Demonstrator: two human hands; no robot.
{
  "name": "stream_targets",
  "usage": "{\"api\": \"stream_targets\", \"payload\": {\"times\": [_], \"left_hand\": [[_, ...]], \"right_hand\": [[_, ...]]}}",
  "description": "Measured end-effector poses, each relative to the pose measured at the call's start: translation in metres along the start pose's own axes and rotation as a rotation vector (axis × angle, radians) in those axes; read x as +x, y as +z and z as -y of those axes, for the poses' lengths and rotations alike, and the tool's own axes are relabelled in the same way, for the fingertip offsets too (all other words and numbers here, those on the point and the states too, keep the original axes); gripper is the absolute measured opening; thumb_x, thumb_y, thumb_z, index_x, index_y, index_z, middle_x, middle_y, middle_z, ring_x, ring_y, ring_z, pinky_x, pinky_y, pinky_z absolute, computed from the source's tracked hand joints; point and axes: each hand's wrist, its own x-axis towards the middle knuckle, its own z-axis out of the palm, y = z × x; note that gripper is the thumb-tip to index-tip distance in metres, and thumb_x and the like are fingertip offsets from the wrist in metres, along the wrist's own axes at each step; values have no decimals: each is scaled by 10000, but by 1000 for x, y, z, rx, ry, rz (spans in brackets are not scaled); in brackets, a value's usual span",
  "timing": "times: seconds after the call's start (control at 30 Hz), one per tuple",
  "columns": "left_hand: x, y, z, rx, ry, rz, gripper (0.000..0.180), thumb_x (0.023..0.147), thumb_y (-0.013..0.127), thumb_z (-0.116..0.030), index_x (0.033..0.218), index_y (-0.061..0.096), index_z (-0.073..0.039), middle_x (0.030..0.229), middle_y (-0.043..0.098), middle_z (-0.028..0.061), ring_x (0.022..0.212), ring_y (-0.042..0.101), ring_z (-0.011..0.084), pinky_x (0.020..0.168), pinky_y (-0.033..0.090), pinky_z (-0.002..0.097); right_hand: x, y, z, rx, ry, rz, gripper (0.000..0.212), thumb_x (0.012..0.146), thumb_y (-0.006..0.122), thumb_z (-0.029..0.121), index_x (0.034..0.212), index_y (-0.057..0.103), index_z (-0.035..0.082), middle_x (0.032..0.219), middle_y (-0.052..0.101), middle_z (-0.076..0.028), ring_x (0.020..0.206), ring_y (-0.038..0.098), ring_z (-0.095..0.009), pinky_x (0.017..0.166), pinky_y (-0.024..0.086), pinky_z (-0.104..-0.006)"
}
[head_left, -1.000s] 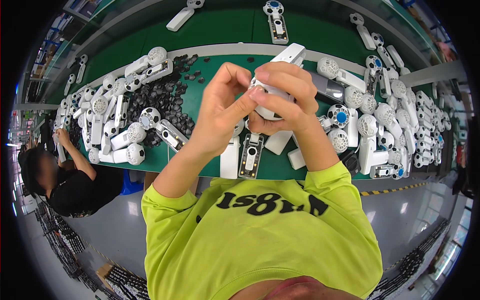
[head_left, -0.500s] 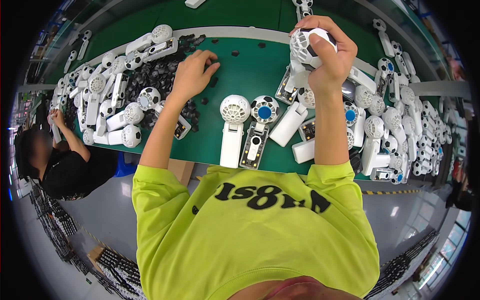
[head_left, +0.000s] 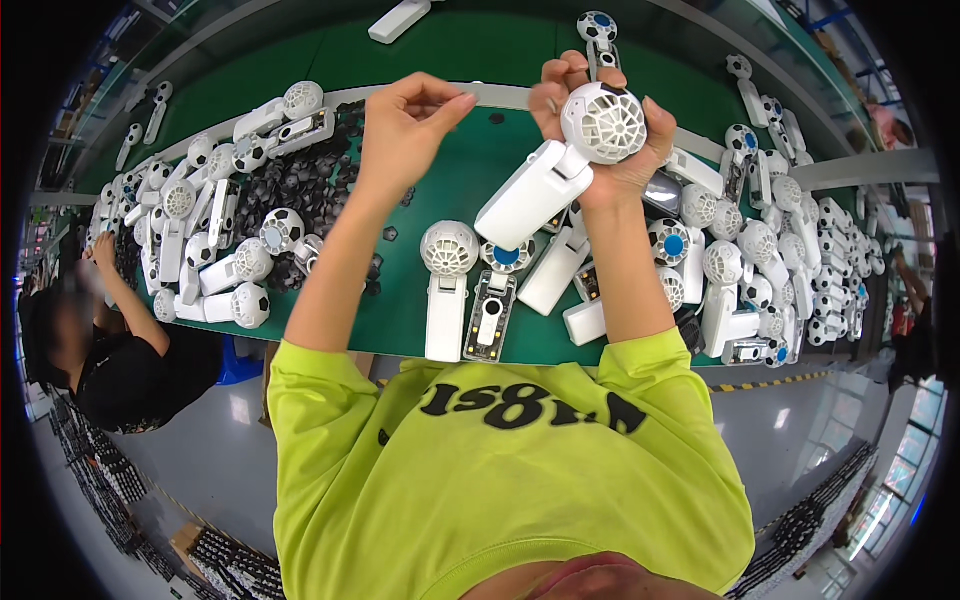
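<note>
At eleven o'clock the left hand [head_left: 402, 125] nearly pinches, contents unclear; at one, the right hand [head_left: 632, 172] cups a white plastic ball-headed device [head_left: 603, 122]. Black lettering [head_left: 514, 404] crosses the lime fabric shirt [head_left: 530, 480].

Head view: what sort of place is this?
Probably a factory assembly workshop: many similar ball-headed gadgets crowd a green bench, small black pieces lie heaped on it, and another person is at the left.
</note>
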Motion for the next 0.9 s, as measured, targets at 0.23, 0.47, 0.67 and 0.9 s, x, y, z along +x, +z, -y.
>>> {"api": "stream_targets", "payload": {"times": [0.23, 0.47, 0.67, 0.9], "left_hand": [[-35, 42, -56, 96, 492, -251, 154, 800, 732, -70, 924, 702, 16, 721, 701, 115, 638, 694, 170, 550, 514, 257], [-46, 42, -64, 237, 671, -265, 177, 792, 707, -82, 930, 701, 30, 688, 679, 125, 619, 684, 234, 547, 518, 295], [-60, 42, -75, 269, 704, -255, 292, 781, 722, -159, 991, 682, 40, 749, 684, 144, 646, 684, 262, 579, 526, 322], [-11, 9, -51, 42, 324, 9, 380, 795, 736, -226, 1072, 672, 25, 880, 718, 142, 771, 710, 249, 681, 543, 316]], "right_hand": [[-7, 8, -24, -346, -250, 10, 325, 724, 641, 364, 858, 640, 68, 1022, 575, -91, 1114, 511, -275, 1140, 303, -510], [-7, 10, -24, -536, -333, 195, 313, 761, 580, 334, 903, 632, 60, 1010, 582, -94, 1099, 528, -287, 1128, 309, -554], [-11, 17, -29, -756, -420, 306, 269, 764, 592, 238, 916, 605, 16, 963, 613, -142, 940, 617, -305, 1003, 456, -552], [46, 39, -13, -1675, -570, 282, 208, 829, 625, 186, 910, 660, -2, 889, 688, -105, 796, 660, -192, 744, 545, -320]]}}
